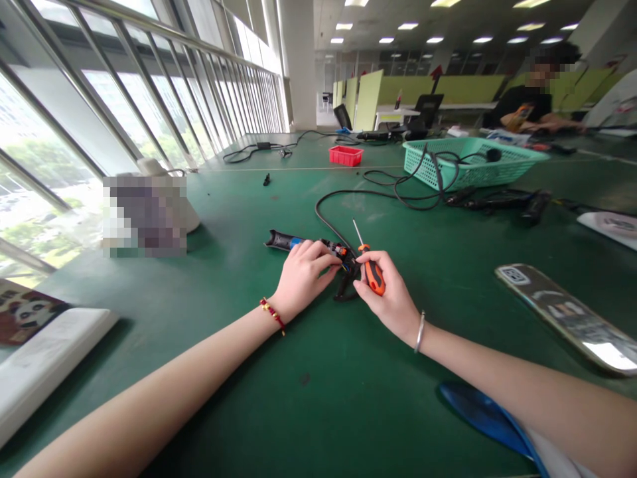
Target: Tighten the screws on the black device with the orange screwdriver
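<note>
An opened black handheld appliance (280, 240) lies on the green table, its inner parts and coloured wires exposed, with a black cord running from it. Over its middle, my left hand (307, 271) has its fingers curled on the body, thumb and index close to the wires. My right hand (389, 292) holds an orange-and-black screwdriver (374, 277) against the palm, its metal shaft pointing up and away from the appliance. The thumb and index finger of that hand are near the cord end; whether they pinch a wire is too small to tell.
A teal basket (478, 169) with cords stands at the back right, a small red tray (346, 156) at the back. A phone (567, 318) lies to the right, a white box (54, 365) to the left. A person (527, 106) sits at the far right.
</note>
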{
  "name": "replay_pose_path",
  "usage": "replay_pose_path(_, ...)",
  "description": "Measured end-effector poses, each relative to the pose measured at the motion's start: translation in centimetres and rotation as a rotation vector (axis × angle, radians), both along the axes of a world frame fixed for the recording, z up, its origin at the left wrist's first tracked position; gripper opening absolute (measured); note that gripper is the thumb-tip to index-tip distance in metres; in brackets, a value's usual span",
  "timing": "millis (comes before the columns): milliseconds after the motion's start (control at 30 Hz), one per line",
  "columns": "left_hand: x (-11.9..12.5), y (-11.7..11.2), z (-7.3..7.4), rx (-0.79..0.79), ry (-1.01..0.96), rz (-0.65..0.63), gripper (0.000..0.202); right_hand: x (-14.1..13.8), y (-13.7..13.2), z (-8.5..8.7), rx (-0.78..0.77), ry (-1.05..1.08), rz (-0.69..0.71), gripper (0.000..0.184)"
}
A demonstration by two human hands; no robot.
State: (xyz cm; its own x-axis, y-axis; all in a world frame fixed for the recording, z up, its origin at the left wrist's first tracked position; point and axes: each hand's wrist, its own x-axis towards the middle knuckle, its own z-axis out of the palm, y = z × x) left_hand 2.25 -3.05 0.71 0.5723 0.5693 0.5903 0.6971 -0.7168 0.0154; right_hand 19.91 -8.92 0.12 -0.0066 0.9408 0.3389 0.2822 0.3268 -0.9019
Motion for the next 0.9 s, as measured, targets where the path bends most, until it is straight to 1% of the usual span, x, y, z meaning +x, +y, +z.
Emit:
replay_pose_path(33, 0.1, 0.3, -0.1, -0.007, -0.069, 0.027, 0.017, 0.0, 0.0, 0.0, -0.014, 0.012, 0.009, 0.028)
replay_pose_path(100, 0.2, 0.7, -0.3, -0.036, -0.146, 0.054, 0.015, 0.0, 0.0, -0.1, -0.024, 0.029, 0.018, 0.028)
replay_pose_path(267, 0.2, 1.4, -0.6, -0.071, -0.192, 0.061, 0.013, 0.0, -0.1, -0.2, -0.015, 0.054, 0.009, 0.025)
replay_pose_path(400, 0.1, 1.6, -0.7, -0.113, -0.241, 0.092, 0.010, -0.1, -0.3, -0.2, -0.022, 0.080, 0.030, 0.025)
replay_pose_path(533, 0.0, 2.1, -0.9, -0.172, -0.295, 0.065, 0.009, -0.1, -0.4, -0.1, -0.026, 0.091, 0.057, 0.025)
replay_pose_path(667, -0.1, 2.2, -1.0, -0.177, -0.295, 0.041, 0.009, 0.0, -0.3, -0.1, -0.003, 0.087, 0.067, 0.023)
replay_pose_path(800, 0.1, 1.7, -0.7, -0.142, -0.244, 0.085, 0.009, 0.1, -0.2, -0.2, 0.046, 0.104, 0.093, 0.023)
replay_pose_path(900, 0.3, 1.4, -0.5, -0.123, -0.229, 0.124, 0.009, 0.1, -0.1, -0.2, 0.084, 0.035, 0.095, 0.026)
